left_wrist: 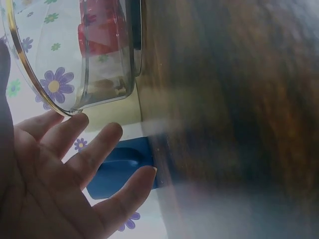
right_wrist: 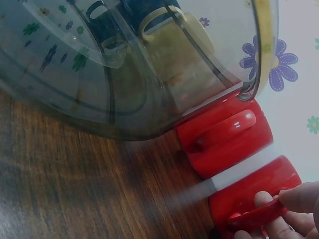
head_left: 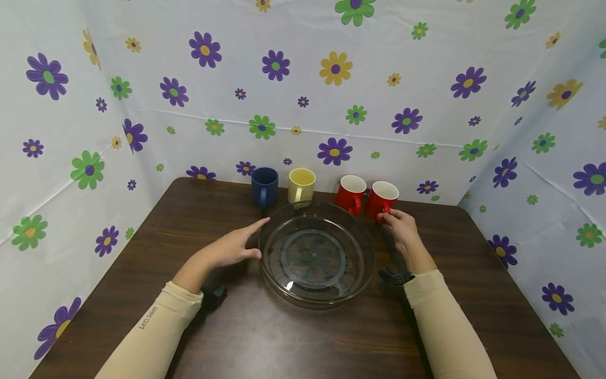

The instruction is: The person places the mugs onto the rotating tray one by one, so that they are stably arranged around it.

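A round, tinted glass dish (head_left: 314, 300) stands on the table in front of several mugs. My left hand (head_left: 234, 246) is at the dish's left side with its fingers spread, fingertips right at the rim in the left wrist view. With its fingers curled round the handle, my right hand (head_left: 401, 229) grips the far-right red mug (head_left: 381, 196), which has a white inside. Just left of it is a second red mug (head_left: 349, 195). A yellow mug (head_left: 301, 185) and a blue mug (head_left: 265, 185) stand further left, handles facing me.
Behind the mugs hangs a white cloth (head_left: 303, 142) printed with purple, green and yellow flowers, which also closes off both sides. The dark wooden table (head_left: 303, 342) extends toward me. Each wrist wears a black strap, the right strap (head_left: 395, 277) near the dish's right side.
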The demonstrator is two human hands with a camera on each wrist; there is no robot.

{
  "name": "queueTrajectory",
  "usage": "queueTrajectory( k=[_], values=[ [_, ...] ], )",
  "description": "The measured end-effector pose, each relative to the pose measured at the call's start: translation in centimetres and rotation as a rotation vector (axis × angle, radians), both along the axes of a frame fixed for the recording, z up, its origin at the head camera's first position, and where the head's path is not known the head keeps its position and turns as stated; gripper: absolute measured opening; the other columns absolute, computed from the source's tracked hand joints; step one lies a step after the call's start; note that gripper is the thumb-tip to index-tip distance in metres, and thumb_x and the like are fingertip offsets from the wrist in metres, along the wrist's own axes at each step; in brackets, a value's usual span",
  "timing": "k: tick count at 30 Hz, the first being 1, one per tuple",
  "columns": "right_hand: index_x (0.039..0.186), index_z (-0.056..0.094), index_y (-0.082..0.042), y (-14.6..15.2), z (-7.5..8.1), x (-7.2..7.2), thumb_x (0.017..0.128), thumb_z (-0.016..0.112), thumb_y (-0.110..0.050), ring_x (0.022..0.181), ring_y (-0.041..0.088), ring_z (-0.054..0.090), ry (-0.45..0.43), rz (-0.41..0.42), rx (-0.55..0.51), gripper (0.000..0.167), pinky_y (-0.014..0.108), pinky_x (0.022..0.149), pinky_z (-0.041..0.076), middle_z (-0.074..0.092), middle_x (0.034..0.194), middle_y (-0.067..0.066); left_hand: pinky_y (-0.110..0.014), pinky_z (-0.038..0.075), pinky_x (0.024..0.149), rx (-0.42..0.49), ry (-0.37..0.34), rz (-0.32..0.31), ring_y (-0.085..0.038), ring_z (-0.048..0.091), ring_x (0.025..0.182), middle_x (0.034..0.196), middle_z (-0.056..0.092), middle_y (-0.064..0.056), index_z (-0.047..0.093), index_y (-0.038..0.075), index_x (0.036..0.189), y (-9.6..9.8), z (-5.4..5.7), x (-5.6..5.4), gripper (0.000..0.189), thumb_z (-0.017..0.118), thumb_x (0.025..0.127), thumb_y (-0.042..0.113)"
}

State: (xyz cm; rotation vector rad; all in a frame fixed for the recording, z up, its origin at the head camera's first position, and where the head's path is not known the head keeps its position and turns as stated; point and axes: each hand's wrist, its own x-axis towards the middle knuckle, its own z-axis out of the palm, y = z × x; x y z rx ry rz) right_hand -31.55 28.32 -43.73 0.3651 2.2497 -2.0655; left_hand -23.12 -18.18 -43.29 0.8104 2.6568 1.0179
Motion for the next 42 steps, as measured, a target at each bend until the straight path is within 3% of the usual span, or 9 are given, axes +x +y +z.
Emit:
queueTrajectory(
  k=[4, 9, 18, 26, 35, 42],
  values=[
    [0.145, 0.046, 0.005, -0.09, 0.13, 0.01, 0.107, 0.053, -0.015, 0.131, 0.030, 0.051, -0.002, -0.003, -0.009, 0.044, 0.038, 0.116, 0.036, 0.064, 0.127, 0.014, -0.063, 0.032, 0.113, -0.017, 0.002, 0.011, -0.047, 0.037, 0.142, 0.161, 0.031, -0.025, 0.021, 0.013, 0.163, 0.03, 0.09, -0.01, 0.098, 0.069, 0.087, 0.053],
    [0.143, 0.047, 0.005, -0.34, 0.12, -0.14, 0.107, 0.052, -0.015, 0.126, 0.028, 0.053, 0.001, -0.012, -0.016, 0.041, 0.040, 0.116, 0.036, 0.067, 0.116, 0.007, -0.064, 0.034, 0.112, -0.035, -0.009, 0.033, -0.047, 0.039, 0.141, 0.160, 0.033, -0.025, 0.021, 0.016, 0.163, 0.25, 0.11, 0.04, 0.093, 0.073, 0.090, 0.042],
    [0.129, 0.055, -0.001, -0.39, -0.21, -0.36, 0.106, 0.054, -0.022, 0.115, 0.025, 0.055, -0.011, -0.032, -0.111, 0.031, 0.036, 0.111, 0.042, 0.067, 0.102, 0.001, -0.064, 0.032, 0.113, -0.049, -0.028, 0.048, -0.047, 0.038, 0.142, 0.162, 0.030, -0.023, 0.020, 0.017, 0.163, 0.28, 0.11, 0.13, 0.091, 0.072, 0.093, 0.040],
    [0.134, 0.053, 0.002, -0.43, -0.08, -0.24, 0.106, 0.051, -0.019, 0.105, 0.019, 0.061, -0.011, -0.042, -0.185, 0.035, 0.033, 0.104, 0.047, 0.068, 0.095, 0.000, -0.063, 0.027, 0.116, -0.054, -0.003, 0.045, -0.045, 0.031, 0.147, 0.163, 0.029, -0.022, 0.021, 0.015, 0.163, 0.26, -0.18, 0.16, 0.091, 0.073, 0.093, 0.038],
    [0.140, 0.050, 0.004, -0.20, -0.07, -0.13, 0.108, 0.048, -0.019, 0.112, 0.021, 0.057, -0.017, -0.013, -0.149, 0.040, 0.034, 0.106, 0.045, 0.068, 0.099, 0.000, -0.063, 0.028, 0.115, -0.040, 0.041, 0.022, -0.046, 0.032, 0.146, 0.161, 0.031, -0.025, 0.022, 0.009, 0.162, 0.28, 0.03, 0.38, 0.089, 0.073, 0.093, 0.033],
    [0.140, 0.051, 0.003, -0.13, -0.01, -0.41, 0.107, 0.048, -0.028, 0.118, 0.024, 0.053, -0.026, -0.005, -0.132, 0.046, 0.034, 0.107, 0.044, 0.064, 0.103, 0.002, -0.063, 0.028, 0.115, -0.049, 0.052, 0.019, -0.046, 0.033, 0.145, 0.161, 0.031, -0.024, 0.022, 0.010, 0.162, 0.27, -0.07, 0.38, 0.090, 0.072, 0.093, 0.037]
  ],
)
